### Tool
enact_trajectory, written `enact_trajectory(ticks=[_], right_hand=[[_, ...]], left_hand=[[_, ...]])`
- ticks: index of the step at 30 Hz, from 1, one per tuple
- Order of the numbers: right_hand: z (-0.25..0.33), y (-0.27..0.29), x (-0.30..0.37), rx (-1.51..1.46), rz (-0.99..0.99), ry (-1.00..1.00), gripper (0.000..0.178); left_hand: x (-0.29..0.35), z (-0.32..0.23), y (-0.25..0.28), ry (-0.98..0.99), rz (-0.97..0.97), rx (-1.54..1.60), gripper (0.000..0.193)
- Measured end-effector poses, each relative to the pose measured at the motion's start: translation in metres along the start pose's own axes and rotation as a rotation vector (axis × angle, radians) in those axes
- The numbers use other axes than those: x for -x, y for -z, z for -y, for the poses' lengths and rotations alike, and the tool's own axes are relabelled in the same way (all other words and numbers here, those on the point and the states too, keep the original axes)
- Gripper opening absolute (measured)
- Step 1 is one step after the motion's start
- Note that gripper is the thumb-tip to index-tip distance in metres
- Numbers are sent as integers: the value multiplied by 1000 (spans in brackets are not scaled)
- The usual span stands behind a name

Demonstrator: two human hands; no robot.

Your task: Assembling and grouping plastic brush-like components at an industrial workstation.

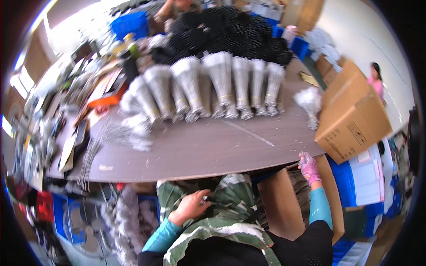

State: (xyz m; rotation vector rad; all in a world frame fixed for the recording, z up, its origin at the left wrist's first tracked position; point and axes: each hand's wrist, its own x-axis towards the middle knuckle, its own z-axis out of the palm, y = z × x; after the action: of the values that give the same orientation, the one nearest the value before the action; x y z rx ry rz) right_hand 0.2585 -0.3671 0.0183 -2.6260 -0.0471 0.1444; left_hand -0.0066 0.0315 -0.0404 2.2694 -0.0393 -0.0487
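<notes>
Over my lap, my left hand [191,207] is bare and half curled, with a small shiny bit at its fingers that I cannot make out. My right hand [309,168], in a pink patterned glove, is closed at the table's right front edge, above an open cardboard box [278,205]. A tiny pale tip shows at its fingertips, too small and blurred to name. Across the table [199,153] stand several tied bundles of thin white wire-like stems [222,82], fanned at the top. Another white bundle [308,104] lies apart on the right.
Behind the bundles rises a black mesh-like heap [226,33]; a person's arm [165,11] is beyond it. A large cardboard box [355,119] sits at the right edge. Loose wires [91,162] and an orange box [106,95] lie left. A fan [86,226] stands below.
</notes>
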Motion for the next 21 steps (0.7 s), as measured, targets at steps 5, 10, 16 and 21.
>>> enact_trajectory(ticks=[5, 10, 16, 21], right_hand=[[105, -28, 26, -177, 122, 390, 25], [173, -99, 46, -149, 325, 734, 24], [227, -149, 60, -279, 417, 820, 24], [247, -168, 56, -261, 291, 865, 21]], left_hand=[[-1, -7, 9, 63, -80, 24, 46], [27, 0, 9, 179, -190, 130, 42], [63, 8, 38, 342, -320, 229, 39], [78, 25, 64, 411, -507, 294, 37]])
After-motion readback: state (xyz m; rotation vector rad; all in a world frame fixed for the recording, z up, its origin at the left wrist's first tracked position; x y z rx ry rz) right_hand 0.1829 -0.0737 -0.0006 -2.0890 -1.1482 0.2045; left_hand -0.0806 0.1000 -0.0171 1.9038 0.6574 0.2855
